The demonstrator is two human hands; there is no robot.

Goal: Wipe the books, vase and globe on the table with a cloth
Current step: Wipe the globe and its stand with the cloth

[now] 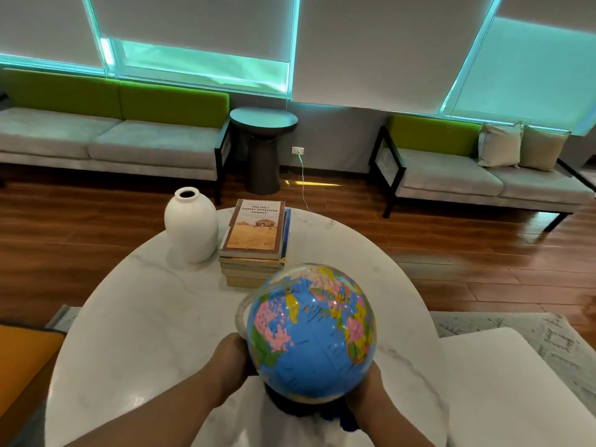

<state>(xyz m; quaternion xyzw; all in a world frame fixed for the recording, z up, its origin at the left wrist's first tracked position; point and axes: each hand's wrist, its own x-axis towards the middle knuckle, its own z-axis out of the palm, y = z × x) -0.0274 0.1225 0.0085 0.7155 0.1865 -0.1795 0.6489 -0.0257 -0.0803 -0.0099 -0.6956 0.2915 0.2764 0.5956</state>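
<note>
A blue globe [311, 330] with a clear plastic arc and a dark base is near the front of the round white marble table [145, 317]. My left hand [233, 356] grips its left side by the arc. My right hand [371, 393] holds its lower right side, fingers hidden under the sphere. A dark blue cloth [348, 418] is bunched beneath the globe beside my right hand. A stack of several books [254, 240] lies behind the globe. A white vase [191, 221] stands upright to the left of the stack.
A second white table top [516, 391] adjoins at the right. An orange seat [22, 359] is at the left edge. Grey-green sofas [129, 140] and a dark round side table [263, 146] line the far wall across a wooden floor.
</note>
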